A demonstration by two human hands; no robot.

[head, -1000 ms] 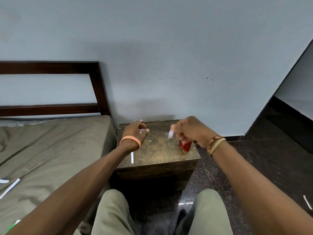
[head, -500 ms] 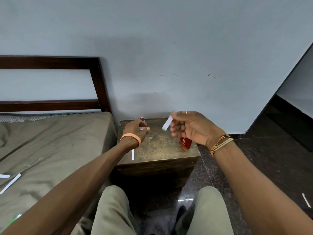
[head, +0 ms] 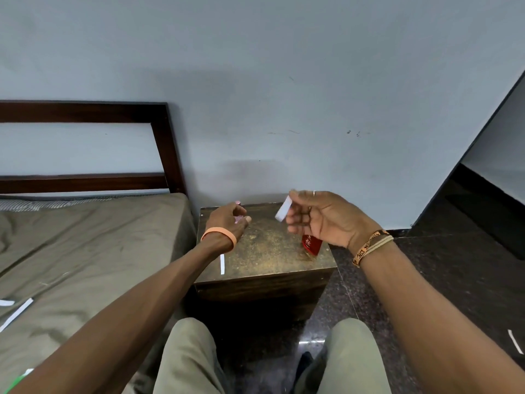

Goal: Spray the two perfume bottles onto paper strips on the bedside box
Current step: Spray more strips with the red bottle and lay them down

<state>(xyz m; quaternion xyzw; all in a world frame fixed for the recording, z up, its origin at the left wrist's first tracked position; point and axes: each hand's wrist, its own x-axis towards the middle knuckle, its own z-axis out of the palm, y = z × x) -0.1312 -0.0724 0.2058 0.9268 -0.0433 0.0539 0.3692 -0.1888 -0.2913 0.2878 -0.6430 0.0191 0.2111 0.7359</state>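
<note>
Right hand (head: 326,220) pinches paper strip (head: 283,209), higher now, ready for spray; left hand (head: 227,220) at nine o'clock grips pink bottle (head: 238,202).

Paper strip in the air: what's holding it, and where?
The right hand grip pinches the small white paper strip by its upper end.

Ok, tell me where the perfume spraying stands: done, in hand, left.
Done, perhaps: one paper strip lies on the bedside box, though whether it was sprayed cannot be told. In hand: the left hand grips the pink bottle, and the right hand pinches a second strip held up beside it. Left: the red bottle stands on the box, ungripped.
</note>
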